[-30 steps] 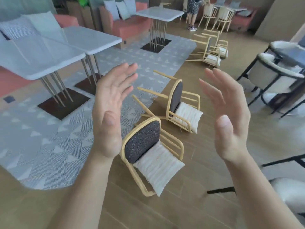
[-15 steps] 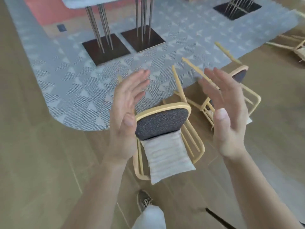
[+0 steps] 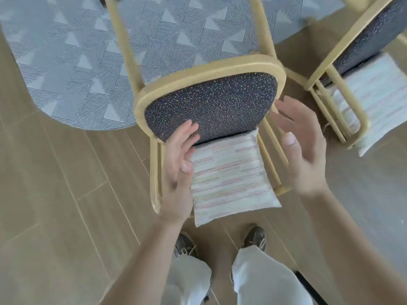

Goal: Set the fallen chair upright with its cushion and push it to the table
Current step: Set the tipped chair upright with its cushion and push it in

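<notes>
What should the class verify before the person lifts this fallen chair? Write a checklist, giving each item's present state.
1. Hands free: left hand and right hand are open, holding nothing: ok.
2. Fingers gripping the chair frame: not ok.
3. Cushion lies with the chair, between its rails: ok.
4. Shoes apart from the frame: ok.
5. Room beside the second fallen chair on the right: cannot tell.

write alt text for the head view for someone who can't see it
The left hand and right hand, both open, reach down either side of a white striped cushion against a fallen yellow-framed chair with a dark speckled pad, by a grey patterned rug. A second fallen chair lies to the right.
</notes>
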`<state>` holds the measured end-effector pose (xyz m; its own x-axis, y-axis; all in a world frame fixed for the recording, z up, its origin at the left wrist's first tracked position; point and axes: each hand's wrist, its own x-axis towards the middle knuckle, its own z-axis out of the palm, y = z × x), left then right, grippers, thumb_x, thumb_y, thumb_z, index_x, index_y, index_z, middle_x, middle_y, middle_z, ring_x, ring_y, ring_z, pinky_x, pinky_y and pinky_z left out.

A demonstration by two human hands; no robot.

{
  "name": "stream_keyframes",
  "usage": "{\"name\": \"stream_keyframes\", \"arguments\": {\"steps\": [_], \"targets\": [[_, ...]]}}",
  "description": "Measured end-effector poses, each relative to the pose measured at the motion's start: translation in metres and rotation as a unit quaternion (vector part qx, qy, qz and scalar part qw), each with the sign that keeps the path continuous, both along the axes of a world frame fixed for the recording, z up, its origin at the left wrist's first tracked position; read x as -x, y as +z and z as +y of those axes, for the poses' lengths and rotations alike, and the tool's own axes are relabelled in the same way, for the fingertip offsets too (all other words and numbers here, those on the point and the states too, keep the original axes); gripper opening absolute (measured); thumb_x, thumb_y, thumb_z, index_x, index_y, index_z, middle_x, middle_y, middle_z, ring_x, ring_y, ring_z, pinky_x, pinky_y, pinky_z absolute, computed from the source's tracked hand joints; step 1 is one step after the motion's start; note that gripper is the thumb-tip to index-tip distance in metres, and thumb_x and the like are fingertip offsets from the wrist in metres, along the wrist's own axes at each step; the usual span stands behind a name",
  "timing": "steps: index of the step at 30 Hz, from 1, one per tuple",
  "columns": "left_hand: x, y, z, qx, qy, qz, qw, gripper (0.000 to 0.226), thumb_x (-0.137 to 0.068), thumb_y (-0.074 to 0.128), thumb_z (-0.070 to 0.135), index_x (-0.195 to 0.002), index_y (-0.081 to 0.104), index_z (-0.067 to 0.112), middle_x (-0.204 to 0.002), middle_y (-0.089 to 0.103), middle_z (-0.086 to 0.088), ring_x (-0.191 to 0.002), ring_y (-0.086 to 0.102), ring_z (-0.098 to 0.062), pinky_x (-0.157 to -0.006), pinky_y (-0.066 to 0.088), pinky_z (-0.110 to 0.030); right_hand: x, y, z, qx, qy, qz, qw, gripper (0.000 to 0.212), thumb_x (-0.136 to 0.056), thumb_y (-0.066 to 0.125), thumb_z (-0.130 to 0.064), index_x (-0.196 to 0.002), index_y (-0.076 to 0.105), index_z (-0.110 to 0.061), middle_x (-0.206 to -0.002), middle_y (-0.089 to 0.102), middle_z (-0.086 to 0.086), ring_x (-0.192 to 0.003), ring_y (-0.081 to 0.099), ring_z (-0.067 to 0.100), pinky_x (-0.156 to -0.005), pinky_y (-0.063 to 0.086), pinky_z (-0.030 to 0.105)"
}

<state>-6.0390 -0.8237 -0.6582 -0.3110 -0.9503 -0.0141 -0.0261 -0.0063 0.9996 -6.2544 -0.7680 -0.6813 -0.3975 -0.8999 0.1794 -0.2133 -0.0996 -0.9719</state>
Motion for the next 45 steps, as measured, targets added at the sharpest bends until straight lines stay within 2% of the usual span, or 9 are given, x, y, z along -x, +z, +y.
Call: {"name": "stream_keyframes", "arguments": {"steps": [6, 10, 15, 21, 24, 28, 38, 42, 45], "targets": [[0.026, -0.177, 0.002, -0.052, 0.034, -0.030, 0.998, 0.102, -0.061, 0.046, 0.102, -0.140, 0.042, 0.038, -0.151, 0.050, 0.005, -0.137, 0.055, -0.014, -0.115, 0.042, -0.037, 0.032, -0.172, 0.015, -0.053, -0.008, 0.016, 0.998, 0.069, -0.099, 0.058, -0.062, -0.147, 0.051, -0.014, -0.149, 0.057, 0.004, -0.141, 0.055, 0.025, -0.117, 0.044, 0.055], [0.031, -0.306, 0.015, 0.000, 0.042, -0.121, 0.992, 0.081, -0.086, 0.039, 0.087, -0.151, 0.036, 0.039, -0.166, 0.032, 0.006, -0.153, 0.031, -0.008, -0.120, 0.031, -0.027, 0.046, -0.295, 0.026, -0.125, 0.013, 0.026, 0.992, 0.081, -0.089, 0.065, -0.070, -0.152, 0.048, -0.021, -0.152, 0.055, -0.006, -0.144, 0.052, 0.020, -0.119, 0.041, 0.051], [0.022, -0.421, 0.020, 0.052, 0.053, -0.316, 0.946, 0.081, -0.074, 0.059, 0.083, -0.148, 0.031, 0.065, -0.172, 0.007, 0.019, -0.161, 0.001, -0.013, -0.125, 0.004, -0.054, 0.061, -0.399, 0.036, -0.184, 0.061, 0.120, 0.974, 0.091, -0.078, 0.076, -0.068, -0.157, 0.040, -0.040, -0.165, 0.035, -0.014, -0.156, 0.029, 0.007, -0.124, 0.030, 0.032], [-0.022, -0.464, 0.000, -0.106, 0.100, -0.131, 0.981, 0.103, -0.073, 0.085, 0.063, -0.151, 0.018, 0.066, -0.158, 0.039, 0.032, -0.140, 0.043, 0.011, -0.107, 0.044, -0.023, 0.085, -0.430, 0.025, -0.258, 0.056, -0.062, 0.962, 0.103, -0.066, 0.087, -0.065, -0.152, 0.031, -0.063, -0.146, 0.053, -0.036, -0.130, 0.056, -0.011, -0.097, 0.056, 0.018], [-0.027, -0.465, -0.007, -0.182, 0.093, -0.098, 0.974, 0.103, -0.070, 0.084, 0.065, -0.150, 0.019, 0.068, -0.147, 0.053, 0.029, -0.133, 0.056, 0.002, -0.108, 0.050, -0.045, 0.083, -0.434, 0.018, -0.271, 0.050, -0.070, 0.959, 0.096, -0.073, 0.089, -0.050, -0.153, 0.035, -0.057, -0.146, 0.056, -0.029, -0.130, 0.060, -0.002, -0.100, 0.053, 0.036], [-0.030, -0.443, -0.014, -0.223, 0.070, -0.073, 0.970, 0.103, -0.071, 0.088, 0.062, -0.149, 0.021, 0.068, -0.146, 0.058, 0.021, -0.134, 0.059, -0.007, -0.110, 0.047, -0.055, 0.076, -0.414, 0.014, -0.290, 0.039, -0.064, 0.954, 0.087, -0.076, 0.084, -0.042, -0.152, 0.042, -0.051, -0.136, 0.065, -0.026, -0.122, 0.065, -0.003, -0.093, 0.056, 0.022], [-0.030, -0.213, -0.049, -0.196, 0.088, -0.105, 0.971, 0.088, -0.087, 0.082, 0.041, -0.156, 0.029, 0.051, -0.135, 0.060, 0.036, -0.120, 0.058, 0.016, -0.087, 0.047, -0.002, 0.068, -0.169, -0.028, -0.355, 0.063, -0.044, 0.931, 0.070, -0.088, 0.078, -0.023, -0.151, 0.048, -0.035, -0.129, 0.073, -0.016, -0.115, 0.070, 0.001, -0.084, 0.055, 0.010], [-0.023, -0.117, -0.083, -0.233, 0.083, -0.131, 0.960, 0.081, -0.086, 0.078, 0.037, -0.152, 0.034, 0.052, -0.118, 0.066, 0.038, -0.101, 0.059, 0.027, -0.072, 0.043, 0.005, 0.079, -0.066, -0.069, -0.421, 0.068, -0.026, 0.904, 0.064, -0.082, 0.081, -0.040, -0.141, 0.054, -0.042, -0.112, 0.076, -0.023, -0.092, 0.069, -0.017, -0.070, 0.048, 0.000], [-0.013, -0.047, -0.110, -0.292, 0.090, -0.151, 0.940, 0.085, -0.089, 0.078, 0.034, -0.160, 0.031, 0.039, -0.132, 0.054, 0.026, -0.114, 0.058, 0.014, -0.081, 0.041, 0.003, 0.094, 0.003, -0.106, -0.480, 0.087, -0.015, 0.873, 0.068, -0.083, 0.077, -0.053, -0.142, 0.045, -0.048, -0.119, 0.069, -0.017, -0.097, 0.068, -0.004, -0.082, 0.049, 0.015]]}}
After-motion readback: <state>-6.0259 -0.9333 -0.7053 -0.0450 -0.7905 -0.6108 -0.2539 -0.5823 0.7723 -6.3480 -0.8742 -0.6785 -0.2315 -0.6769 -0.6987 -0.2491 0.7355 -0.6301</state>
